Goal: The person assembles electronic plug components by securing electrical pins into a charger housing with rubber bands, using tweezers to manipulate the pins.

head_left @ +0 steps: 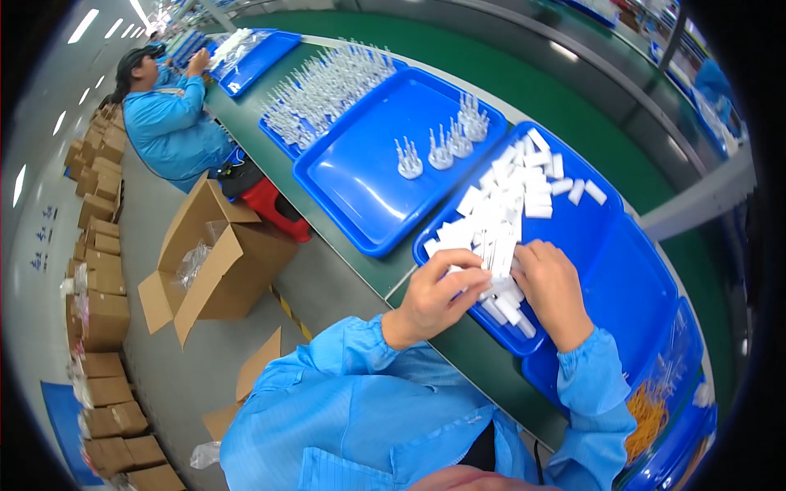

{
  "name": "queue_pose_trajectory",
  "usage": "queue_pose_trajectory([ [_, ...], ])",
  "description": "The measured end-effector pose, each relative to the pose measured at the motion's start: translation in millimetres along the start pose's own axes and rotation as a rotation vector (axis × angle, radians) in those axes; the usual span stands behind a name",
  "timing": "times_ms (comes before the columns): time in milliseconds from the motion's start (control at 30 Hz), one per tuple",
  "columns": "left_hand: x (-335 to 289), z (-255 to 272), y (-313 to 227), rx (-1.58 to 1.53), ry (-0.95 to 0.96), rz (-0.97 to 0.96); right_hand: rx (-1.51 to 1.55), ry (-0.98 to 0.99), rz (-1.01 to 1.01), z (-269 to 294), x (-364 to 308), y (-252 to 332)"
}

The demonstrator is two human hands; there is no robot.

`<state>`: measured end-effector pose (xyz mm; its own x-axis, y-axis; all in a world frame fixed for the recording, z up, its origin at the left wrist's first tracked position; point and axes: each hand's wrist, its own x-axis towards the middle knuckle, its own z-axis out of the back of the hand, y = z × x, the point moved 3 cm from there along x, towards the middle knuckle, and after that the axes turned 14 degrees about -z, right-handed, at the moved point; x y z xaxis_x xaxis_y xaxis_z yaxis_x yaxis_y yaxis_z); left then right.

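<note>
A blue tray (583,227) in front of me holds a heap of small white rectangular pieces (491,192). Over its near part, a slim ribbed white piece (498,250) stands between my two hands. My left hand (438,299) is closed, thumb and fingertips pinched at the lower left side of that piece. From the other side, the curled fingers of my right hand (555,285) press against it. My fingers partly cover the piece, so its full shape is hidden. More loose white pieces (512,311) lie under and between my hands.
Left of it, a blue tray (360,192) carries several clear pronged parts (442,147); a fuller tray of them (327,90) is beyond. Another blue tray (626,286) and orange strips (645,421) are at right. An open carton (221,270) stands left; a co-worker (172,123) sits farther off.
</note>
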<state>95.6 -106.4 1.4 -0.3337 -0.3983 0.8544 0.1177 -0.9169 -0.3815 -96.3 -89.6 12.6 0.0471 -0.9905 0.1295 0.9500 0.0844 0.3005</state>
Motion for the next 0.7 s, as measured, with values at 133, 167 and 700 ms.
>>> queue_pose_trajectory([
  [133, -4.1, 4.3, -0.8, -0.053, -0.012, 0.055, -0.320, -0.015, 0.064, -3.1, 8.4, 7.1],
  [167, -4.7, 4.7, -2.0, -0.056, 0.002, 0.067, -0.321, -0.015, 0.069, -1.7, 7.5, 7.2],
  [700, 18.8, -26.0, -32.5, -0.209, 0.311, -0.234, 1.294, -0.182, -0.674, 55.7, -41.1, -48.7],
])
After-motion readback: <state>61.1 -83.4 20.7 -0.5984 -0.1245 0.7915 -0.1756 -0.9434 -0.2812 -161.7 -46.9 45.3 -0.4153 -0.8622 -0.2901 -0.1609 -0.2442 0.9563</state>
